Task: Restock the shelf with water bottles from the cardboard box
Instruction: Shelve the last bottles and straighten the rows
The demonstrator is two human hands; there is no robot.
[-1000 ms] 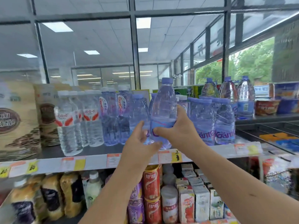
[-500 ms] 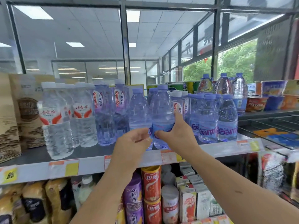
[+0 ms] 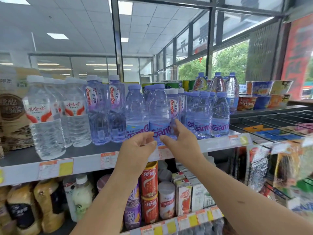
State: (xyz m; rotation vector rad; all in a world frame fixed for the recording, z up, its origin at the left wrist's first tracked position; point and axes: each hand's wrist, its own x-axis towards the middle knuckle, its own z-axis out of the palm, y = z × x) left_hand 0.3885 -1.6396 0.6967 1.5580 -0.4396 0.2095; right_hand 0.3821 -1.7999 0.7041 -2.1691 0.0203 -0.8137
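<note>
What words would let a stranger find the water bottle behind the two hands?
Look at the upper shelf, at its purple-capped bottles in the middle. The water bottle stands in front, overlapping its left twin. It alone has the left hand and the right hand at its label.

The front water bottle (image 3: 159, 114) is clear plastic tinted lilac, with a purple cap and a pale blue label lettered in purple. The white-capped bottles (image 3: 45, 116) are colourless, and their white labels carry red swooshes and red characters. The tall bottles (image 3: 96, 116) are tinted violet, with white labels lettered in red. The shelf (image 3: 81, 151) is dark grey on top with a pale grey front edge, which bears orange-and-yellow price tags (image 3: 55, 167). Below, the red cans (image 3: 149, 179) show a white swirl, and the purple can (image 3: 132, 212) stands beside them. The noodle bowls (image 3: 246, 103) are red, orange and blue.
</note>
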